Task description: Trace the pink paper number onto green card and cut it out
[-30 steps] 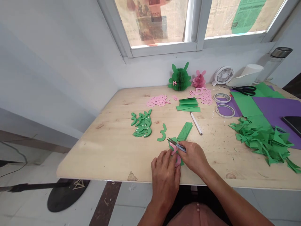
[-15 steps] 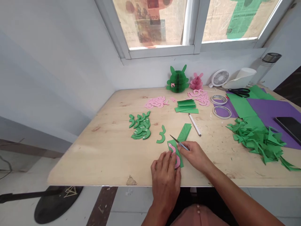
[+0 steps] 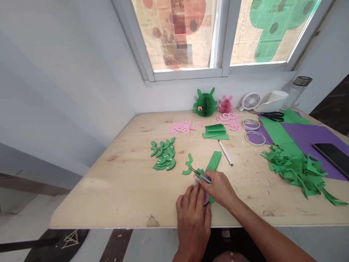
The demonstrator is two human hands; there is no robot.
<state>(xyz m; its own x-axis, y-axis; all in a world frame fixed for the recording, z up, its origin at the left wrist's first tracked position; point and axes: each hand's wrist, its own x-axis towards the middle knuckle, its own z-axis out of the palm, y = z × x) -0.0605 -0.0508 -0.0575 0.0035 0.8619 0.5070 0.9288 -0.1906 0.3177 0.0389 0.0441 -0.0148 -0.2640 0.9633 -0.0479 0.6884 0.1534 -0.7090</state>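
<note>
My left hand (image 3: 193,211) lies palm down near the table's front edge, its fingers stretched over a pink wavy paper cut-out (image 3: 206,198) on a green paper strip (image 3: 212,199). Close against it, my right hand (image 3: 219,187) is closed on a slim pointed tool (image 3: 202,177) with a grey-blue handle; its exact kind is unclear. The tool's dark tip points up and left, by a green wavy cut-out (image 3: 188,165). Another green strip (image 3: 214,162) with drawn curves lies just beyond. My hands cover much of the pink cut-out.
Green cut-outs (image 3: 165,154) are piled left, pink ones (image 3: 181,127) behind. A white pen (image 3: 225,153), folded green strips (image 3: 215,130), tape rolls (image 3: 255,138), green scraps (image 3: 300,169), black scissors (image 3: 274,115) and a phone (image 3: 331,156) lie right. Paper figures (image 3: 205,103) stand at the wall.
My right hand has moved in toward my left hand, and the tool's tip has shifted left to the loose green cut-out. The green strip's far end looks bent up. The view has tilted upward slightly.
</note>
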